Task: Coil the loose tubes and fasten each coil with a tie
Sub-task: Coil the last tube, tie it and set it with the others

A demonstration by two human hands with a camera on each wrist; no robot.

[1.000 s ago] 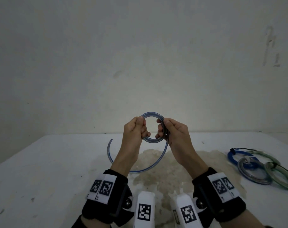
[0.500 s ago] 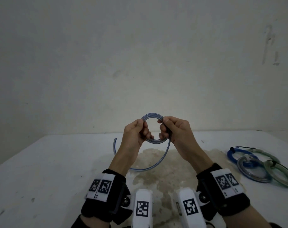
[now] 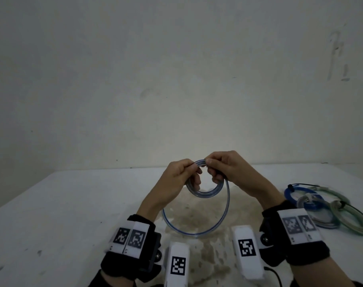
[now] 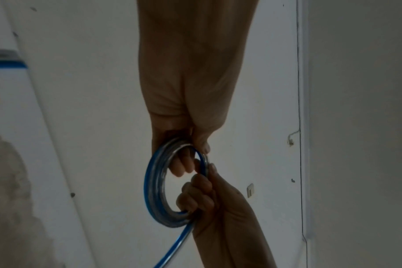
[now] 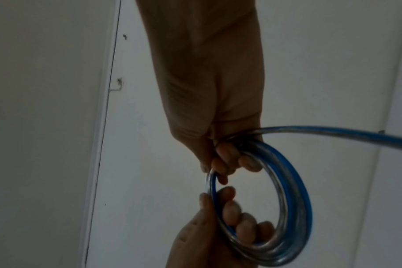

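Setting: white table [image 3: 58, 206] against a plain pale wall [image 3: 176, 69], with a brownish stain on the tabletop right under the hands.
Tube: clear tube with a blue stripe [image 3: 201, 193], held up above the table between both hands, already wound into several small turns.
Left hand [image 3: 176, 177]: fingers curled through the coil, thumb pinching the turns at the top left.
Right hand [image 3: 228, 172]: thumb and fingers pinching the turns at the top right, close beside the left thumb.
Loose end [image 3: 197, 233]: one wide loop hangs below the grip and sweeps toward the wrists.
Handling: looks light, smooth and springy; likely to uncoil if either pinch slackens, so it is best held where the turns stack.
Finished coils [image 3: 321, 208]: blue, grey and green ones lie well off to the right of the grip, each apparently tied.
Room: open tabletop left of the grip; the table's far edge meets the wall just beyond the hands.
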